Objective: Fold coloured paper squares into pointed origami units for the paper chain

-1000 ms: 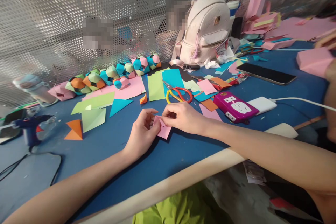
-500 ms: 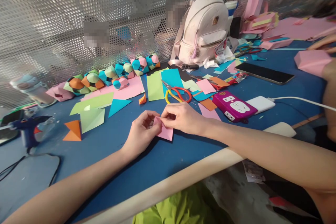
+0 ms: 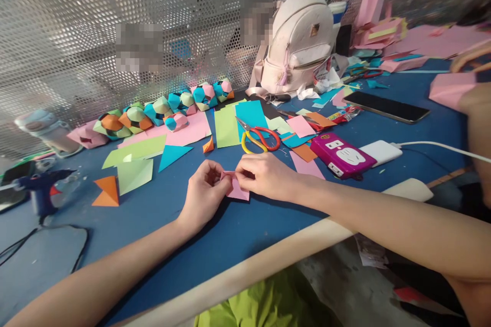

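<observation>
A small folded piece of pink paper [image 3: 238,193] is held between both hands just above the blue table [image 3: 180,265]. My left hand [image 3: 205,189] pinches its left side between thumb and fingers. My right hand [image 3: 263,174] grips its upper right edge, partly covering it. Beyond my right hand lie scissors [image 3: 261,135] with red and yellow handles. A small orange folded piece [image 3: 208,145] and a blue paper triangle [image 3: 172,156] rest beyond my left hand.
Several folded paper balls [image 3: 135,115] line the perforated metal wall. To the left are a glue gun [image 3: 40,189] with its cable and a bottle [image 3: 48,130]. To the right are a purple power bank [image 3: 341,156], a phone [image 3: 386,107] and a backpack [image 3: 299,46]. Another person's arm [image 3: 479,117] is at the right edge.
My left hand has shifted slightly left and up along the paper. The pink paper has moved a little up and left. The right hand stays on its upper edge.
</observation>
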{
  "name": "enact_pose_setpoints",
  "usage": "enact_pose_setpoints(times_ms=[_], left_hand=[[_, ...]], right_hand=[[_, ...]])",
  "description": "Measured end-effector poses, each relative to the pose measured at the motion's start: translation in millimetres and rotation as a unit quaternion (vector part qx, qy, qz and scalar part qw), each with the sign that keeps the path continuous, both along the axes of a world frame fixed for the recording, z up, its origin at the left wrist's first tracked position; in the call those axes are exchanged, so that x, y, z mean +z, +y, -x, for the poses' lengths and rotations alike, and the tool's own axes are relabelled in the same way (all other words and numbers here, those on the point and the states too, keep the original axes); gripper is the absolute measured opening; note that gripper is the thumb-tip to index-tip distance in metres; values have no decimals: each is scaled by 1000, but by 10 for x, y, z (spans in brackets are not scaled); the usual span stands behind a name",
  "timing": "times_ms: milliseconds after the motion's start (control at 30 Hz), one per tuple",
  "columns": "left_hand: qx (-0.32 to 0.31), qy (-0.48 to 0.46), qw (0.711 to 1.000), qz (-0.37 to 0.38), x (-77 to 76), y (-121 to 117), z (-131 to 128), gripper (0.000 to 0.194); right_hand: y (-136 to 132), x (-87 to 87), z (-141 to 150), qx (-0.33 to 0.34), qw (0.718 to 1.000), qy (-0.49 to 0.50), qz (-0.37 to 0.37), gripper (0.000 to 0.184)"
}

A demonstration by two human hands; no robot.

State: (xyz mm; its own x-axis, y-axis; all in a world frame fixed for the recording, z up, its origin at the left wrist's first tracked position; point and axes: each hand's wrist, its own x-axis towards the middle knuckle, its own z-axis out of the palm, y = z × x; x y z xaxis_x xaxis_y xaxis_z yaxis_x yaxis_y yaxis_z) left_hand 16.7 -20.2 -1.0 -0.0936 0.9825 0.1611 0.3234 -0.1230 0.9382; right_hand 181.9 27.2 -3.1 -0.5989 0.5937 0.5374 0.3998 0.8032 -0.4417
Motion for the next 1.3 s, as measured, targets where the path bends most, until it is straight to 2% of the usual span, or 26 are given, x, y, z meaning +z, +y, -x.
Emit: enact_pose_setpoints(times_ms=[200,400,533,633,733,833,933,1000,1100,1200,1300], left_hand=[[19,14,1000,-4,12,-2,1,15],[-10,9,1000,-1,18,-8,-10,15],[-33,34,999,-18,2,-17,-20,13],[-46,38,998,-28,-23,-23,-18,17],[-51,54,997,-35,-40,-33,-12,19],[-63,64,995,-43,-48,-44,-10,22],[-84,70,993,-49,-50,-50,-12,27],[-80,69,993,-51,-44,-47,-11,28],[-45,52,996,-54,-25,-30,-5,29],[-3,44,998,-54,-11,-7,4,20],[19,41,998,-45,-14,10,14,10]], right_hand=[[-8,3,-17,-4,1000,-17,-9,18],[-26,41,-29,2,1000,5,0,11],[-21,28,-12,44,998,33,-18,8],[3,-3,5,86,994,47,-50,16],[17,-21,15,100,990,68,-70,19],[7,-12,10,107,991,68,-40,13],[-12,16,2,115,991,69,-10,17],[-20,36,0,106,990,91,21,16],[-22,48,7,46,990,113,67,9],[-17,29,21,-4,996,66,56,17],[-12,-6,35,-7,999,25,23,19]])
